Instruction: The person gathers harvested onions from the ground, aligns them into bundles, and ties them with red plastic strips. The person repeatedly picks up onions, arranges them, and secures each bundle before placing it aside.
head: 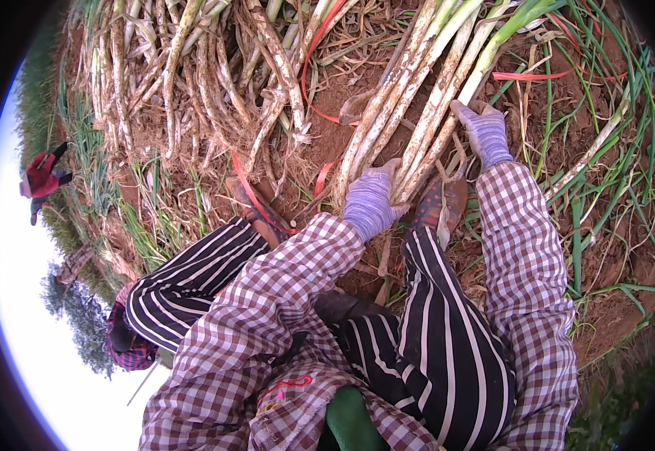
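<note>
Several large Welsh onions (398,107), soil-streaked and white-stemmed with green tops, lie slanting before me in a loose bundle. My left hand (371,200), in a lavender knit glove, grips the bundle near its root ends. Higher up on the right, my right hand (482,131), gloved alike, holds the outermost stalk at its edge; some of its fingers are hidden. Red plastic tying strips (321,179) lie on the soil to the left of the bundle, and another red strip (530,75) stretches to its right.
A large heap of onions (192,84) lies at upper left, roots towards me. Loose green leaves and one stalk (592,149) lie on the right. My shoes (443,203) flank the bundle's root end. Other people (46,175) are at the far left; one wears plaid (127,338).
</note>
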Demonstrator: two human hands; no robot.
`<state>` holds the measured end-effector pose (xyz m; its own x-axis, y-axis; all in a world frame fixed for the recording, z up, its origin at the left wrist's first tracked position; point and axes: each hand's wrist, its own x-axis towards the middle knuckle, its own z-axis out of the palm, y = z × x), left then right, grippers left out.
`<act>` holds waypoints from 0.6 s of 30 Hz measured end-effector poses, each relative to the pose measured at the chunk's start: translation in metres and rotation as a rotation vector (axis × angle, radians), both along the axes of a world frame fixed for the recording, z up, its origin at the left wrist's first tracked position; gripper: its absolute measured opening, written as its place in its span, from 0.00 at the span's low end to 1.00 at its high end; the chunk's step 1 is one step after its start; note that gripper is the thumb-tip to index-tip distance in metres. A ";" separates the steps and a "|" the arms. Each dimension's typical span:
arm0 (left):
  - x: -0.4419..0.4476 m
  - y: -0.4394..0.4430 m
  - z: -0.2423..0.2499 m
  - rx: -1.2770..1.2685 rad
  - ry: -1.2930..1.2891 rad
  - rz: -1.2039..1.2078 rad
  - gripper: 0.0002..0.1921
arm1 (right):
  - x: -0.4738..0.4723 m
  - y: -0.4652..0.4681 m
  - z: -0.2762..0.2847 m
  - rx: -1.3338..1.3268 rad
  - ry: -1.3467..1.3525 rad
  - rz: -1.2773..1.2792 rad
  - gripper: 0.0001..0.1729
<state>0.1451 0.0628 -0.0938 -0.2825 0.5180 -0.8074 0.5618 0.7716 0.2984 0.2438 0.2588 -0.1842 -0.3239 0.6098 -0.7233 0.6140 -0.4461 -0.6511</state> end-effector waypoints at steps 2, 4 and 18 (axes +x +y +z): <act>0.004 -0.015 -0.015 0.052 -0.018 0.044 0.46 | 0.003 -0.004 -0.009 0.051 -0.023 0.083 0.25; -0.006 -0.022 -0.021 -0.021 -0.103 0.057 0.45 | 0.000 -0.019 -0.014 0.077 0.023 -0.017 0.23; -0.046 0.004 -0.056 -0.329 -0.478 -0.065 0.54 | 0.000 -0.031 -0.014 0.053 0.053 -0.139 0.25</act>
